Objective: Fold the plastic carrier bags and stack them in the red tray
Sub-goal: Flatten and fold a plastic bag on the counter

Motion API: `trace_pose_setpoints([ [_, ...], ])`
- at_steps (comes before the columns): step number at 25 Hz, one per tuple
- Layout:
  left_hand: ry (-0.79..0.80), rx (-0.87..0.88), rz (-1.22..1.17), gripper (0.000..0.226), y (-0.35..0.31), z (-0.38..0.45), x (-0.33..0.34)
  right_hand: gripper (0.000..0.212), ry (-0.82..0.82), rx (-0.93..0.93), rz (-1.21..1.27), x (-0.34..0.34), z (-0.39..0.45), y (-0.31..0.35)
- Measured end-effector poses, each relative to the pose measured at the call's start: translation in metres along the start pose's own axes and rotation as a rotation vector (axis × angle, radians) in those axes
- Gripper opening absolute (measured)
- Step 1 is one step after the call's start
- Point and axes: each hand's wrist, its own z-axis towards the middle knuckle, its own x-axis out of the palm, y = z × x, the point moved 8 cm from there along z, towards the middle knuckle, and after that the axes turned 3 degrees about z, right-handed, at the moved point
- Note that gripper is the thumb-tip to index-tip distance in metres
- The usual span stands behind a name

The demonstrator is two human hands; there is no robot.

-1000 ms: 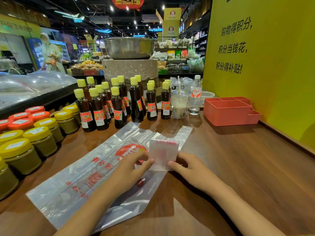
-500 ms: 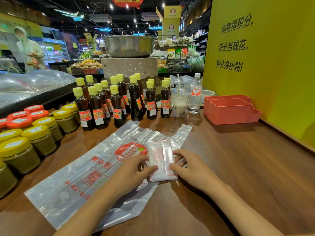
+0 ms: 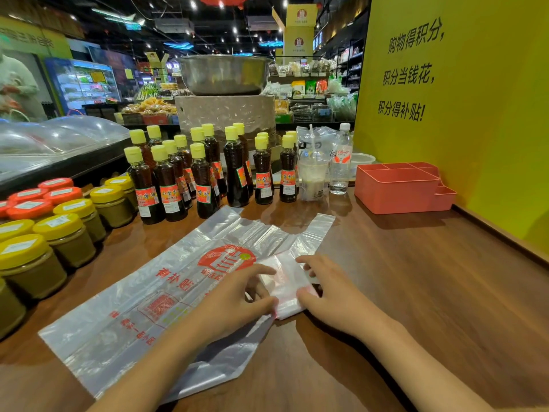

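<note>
Clear plastic, folded bag (image 3: 286,285), lies on the flat bag (image 3: 142,304), well short of the red tray (image 3: 395,190). Left hand (image 3: 237,301) and right hand (image 3: 332,289) pinch its edges. Recommendation: press creases flat before lifting.

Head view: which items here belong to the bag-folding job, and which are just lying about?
Job:
small folded clear plastic bag, held by left hand and right hand
flat printed plastic carrier bag
red compartment tray

Lying about:
yellow-capped dark sauce bottles
yellow-lidded jars
clear water bottle
</note>
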Motion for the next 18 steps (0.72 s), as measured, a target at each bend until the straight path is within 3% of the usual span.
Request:
trace_pose_setpoints([
  [3,-0.035,0.149,0.293,0.023,-0.005,-0.002,-0.002,0.059,0.167,-0.105,-0.256,0.022,-0.001,0.009],
  [6,-0.062,0.219,0.5,0.043,-0.003,0.0,0.001,0.058,0.227,-0.138,-0.385,0.032,-0.002,0.009],
  [9,0.077,0.131,0.668,0.068,0.008,0.003,0.015,0.058,0.257,-0.11,-0.44,0.032,-0.003,0.004],
  [12,0.201,0.058,0.712,0.081,0.017,0.003,0.026,0.059,0.274,-0.079,-0.43,0.033,-0.005,-0.001],
  [18,0.221,0.041,0.688,0.086,0.018,0.005,0.025,0.064,0.272,-0.052,-0.401,0.037,-0.001,-0.004],
])
